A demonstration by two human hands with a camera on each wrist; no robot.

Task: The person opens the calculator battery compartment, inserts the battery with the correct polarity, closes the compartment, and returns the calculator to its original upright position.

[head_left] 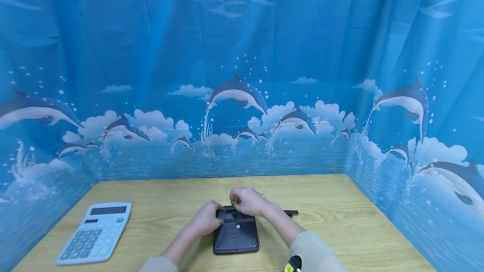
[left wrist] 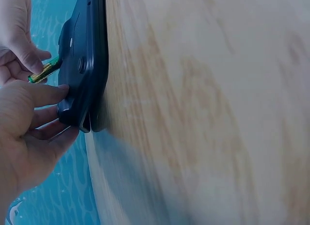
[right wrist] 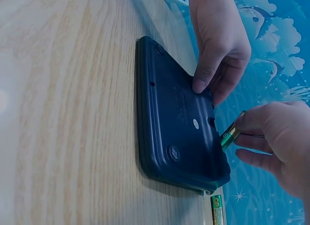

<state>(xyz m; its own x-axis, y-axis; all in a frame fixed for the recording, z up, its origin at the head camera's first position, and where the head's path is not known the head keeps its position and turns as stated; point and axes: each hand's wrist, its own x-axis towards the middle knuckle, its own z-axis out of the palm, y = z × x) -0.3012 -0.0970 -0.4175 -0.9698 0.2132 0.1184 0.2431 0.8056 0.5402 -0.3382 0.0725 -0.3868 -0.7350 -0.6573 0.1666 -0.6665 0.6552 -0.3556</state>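
Note:
A black calculator lies face down on the wooden table, with its back and round rubber feet showing. My left hand grips its far left corner, thumb on the back and fingers around the edge. Between thumb and fingers, my right hand pinches a green and gold battery. One end of that battery is at the open slot along the calculator's raised far edge; how deep it sits cannot be told. A second green battery lies on the table beside the calculator.
A light blue calculator lies face up at the table's left. A thin black strip shows just past my right wrist. Blue dolphin-printed curtains hang along the back and sides of the table.

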